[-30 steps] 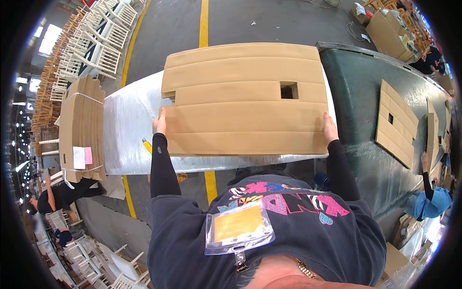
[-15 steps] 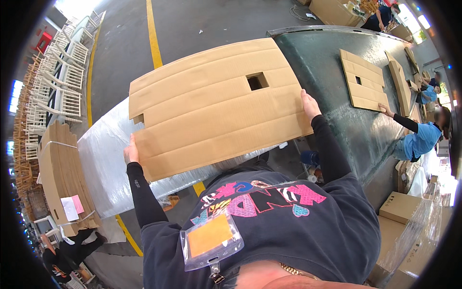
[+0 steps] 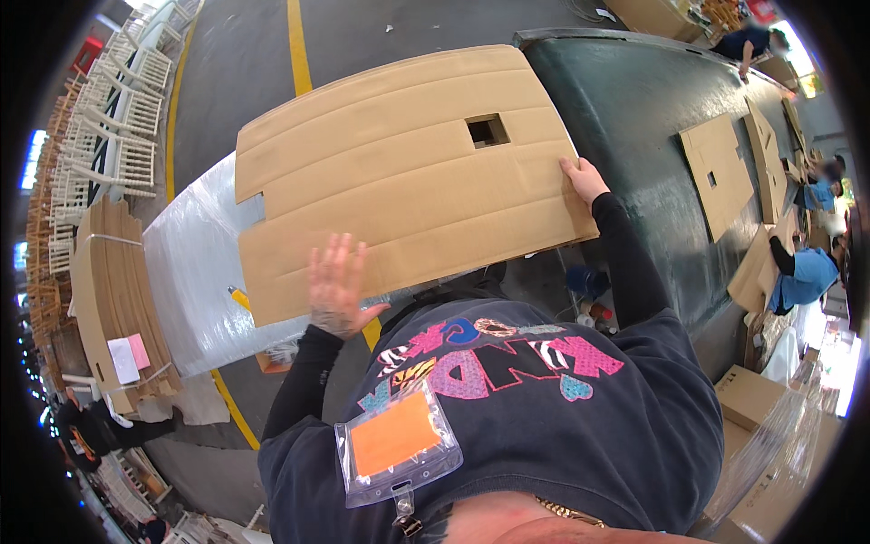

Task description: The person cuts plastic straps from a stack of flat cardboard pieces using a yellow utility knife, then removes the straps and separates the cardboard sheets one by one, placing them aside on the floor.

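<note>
A large flat cardboard sheet (image 3: pixel 390 181) with creased lines, a square hole and a notch in its left edge lies in front of me. My left hand (image 3: pixel 337 283) is open, fingers spread, over the sheet's near left part; whether the palm touches it I cannot tell. At the right edge, my right hand (image 3: pixel 586 181) grips the sheet, thumb on top. Beneath the sheet's left end shows a plastic-wrapped surface (image 3: pixel 186 263). A small yellow tool-like object (image 3: pixel 239 297) lies there beside the sheet's corner.
A dark green table (image 3: pixel 625 118) stretches right, bearing a similar cardboard sheet (image 3: pixel 718 172). A person in a blue top (image 3: pixel 807 279) handles cardboard at its far side. Stacked cardboard (image 3: pixel 118 290) stands left, near rows of white chairs (image 3: pixel 118 136). Wrapped boxes (image 3: pixel 752 399) sit lower right.
My left hand has let go of the sheet's left edge and moved right over its surface, fingers spread. My right hand keeps its hold. The co-worker has moved to another cardboard piece.
</note>
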### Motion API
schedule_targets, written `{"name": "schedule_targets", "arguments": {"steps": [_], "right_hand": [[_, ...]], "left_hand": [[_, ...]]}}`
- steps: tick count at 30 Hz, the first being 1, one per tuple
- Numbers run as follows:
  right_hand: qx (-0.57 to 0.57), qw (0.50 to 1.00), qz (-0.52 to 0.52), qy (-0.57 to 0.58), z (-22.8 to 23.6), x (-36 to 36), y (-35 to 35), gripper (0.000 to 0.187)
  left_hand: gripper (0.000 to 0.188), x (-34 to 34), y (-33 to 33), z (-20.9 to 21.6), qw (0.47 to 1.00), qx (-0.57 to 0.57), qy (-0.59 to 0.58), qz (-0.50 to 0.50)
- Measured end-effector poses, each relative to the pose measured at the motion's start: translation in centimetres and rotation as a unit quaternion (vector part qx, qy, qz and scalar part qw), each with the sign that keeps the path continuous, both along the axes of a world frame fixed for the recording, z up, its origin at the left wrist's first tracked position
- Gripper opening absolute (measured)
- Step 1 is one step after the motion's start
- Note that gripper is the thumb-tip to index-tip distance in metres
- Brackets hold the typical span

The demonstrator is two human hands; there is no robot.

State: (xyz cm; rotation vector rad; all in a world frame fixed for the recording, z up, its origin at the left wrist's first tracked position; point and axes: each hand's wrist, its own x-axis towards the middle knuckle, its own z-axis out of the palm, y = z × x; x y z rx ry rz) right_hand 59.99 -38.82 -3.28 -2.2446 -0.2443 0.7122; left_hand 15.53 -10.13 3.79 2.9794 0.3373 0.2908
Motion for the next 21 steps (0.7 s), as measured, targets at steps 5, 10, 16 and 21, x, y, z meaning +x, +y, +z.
{"name": "schedule_targets", "arguments": {"steps": [5,10,16,21], "right_hand": [[-0.026,0.995,0.026,-0.088,-0.3,0.8,-1.4,0.065],[-0.082,0.852,0.194,-0.480,4.6,-8.6,0.3,0.093],[-0.059,0.765,0.436,-0.470,3.5,-14.2,-0.4,0.082],[-0.023,0.775,0.424,-0.467,2.9,-14.2,0.4,0.077]], "left_hand": [[0.071,1.1,-1.7,-4.8,0.994,0.094,0.012,0.049],[0.052,1.1,-3.0,-4.7,0.987,0.143,0.000,0.077],[0.060,1.2,-3.5,-4.7,0.990,0.119,0.007,0.073],[0.068,0.7,-3.2,-5.2,0.994,0.074,0.011,0.079]]}}
